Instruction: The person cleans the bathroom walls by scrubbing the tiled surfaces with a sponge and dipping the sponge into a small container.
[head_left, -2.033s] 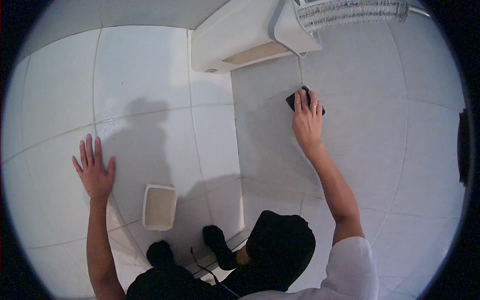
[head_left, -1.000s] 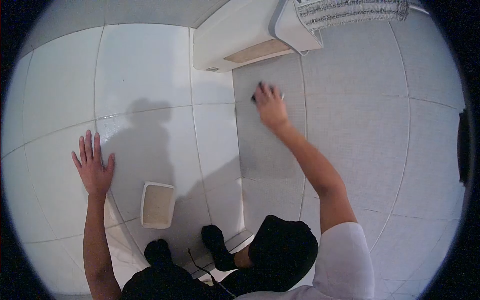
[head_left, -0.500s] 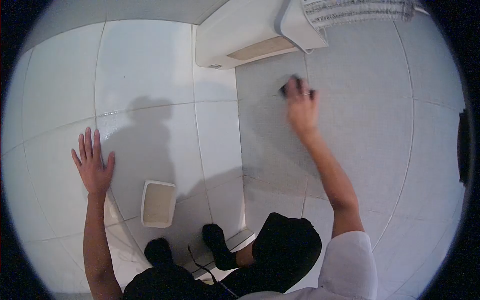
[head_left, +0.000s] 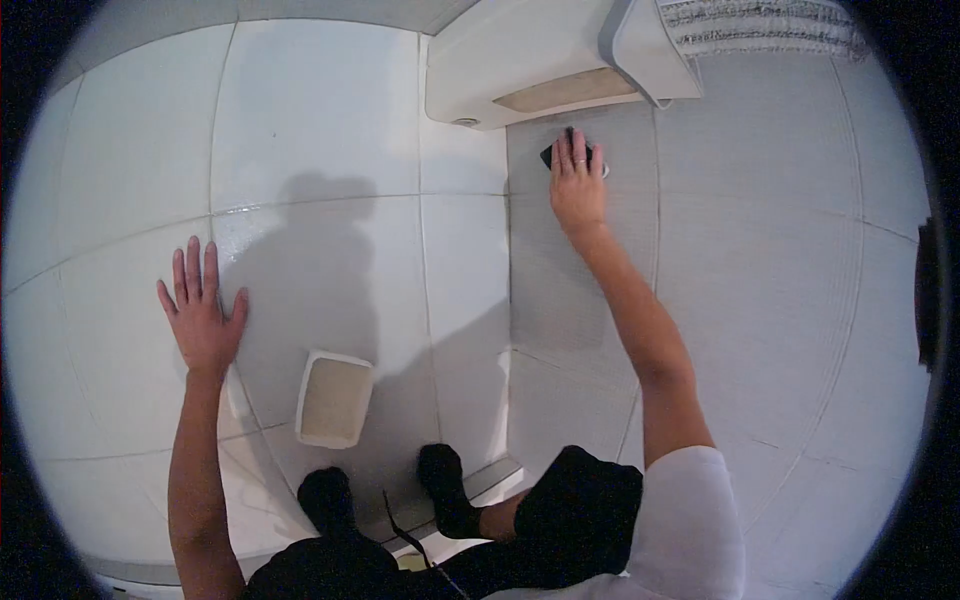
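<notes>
My right hand lies over a dark, flat object with a pale edge and presses it against the grey tiled surface, just below the white fixture. What the object is cannot be made out under my fingers. On the white tiled surface at the left, my left hand rests flat with its fingers spread and nothing in it. Below and right of that hand stands a white rectangular tub with beige contents or a beige inside.
A large white fixture with a beige panel juts in at the top. Beside it is a grey striped fluffy pad. My dark-socked feet and bent knee are at the bottom. Something black shows at the right edge.
My right hand has swept over the grey tiles with the dark object, left, right, then back left and up. My left hand stays flat. The whole view has shifted slightly.
</notes>
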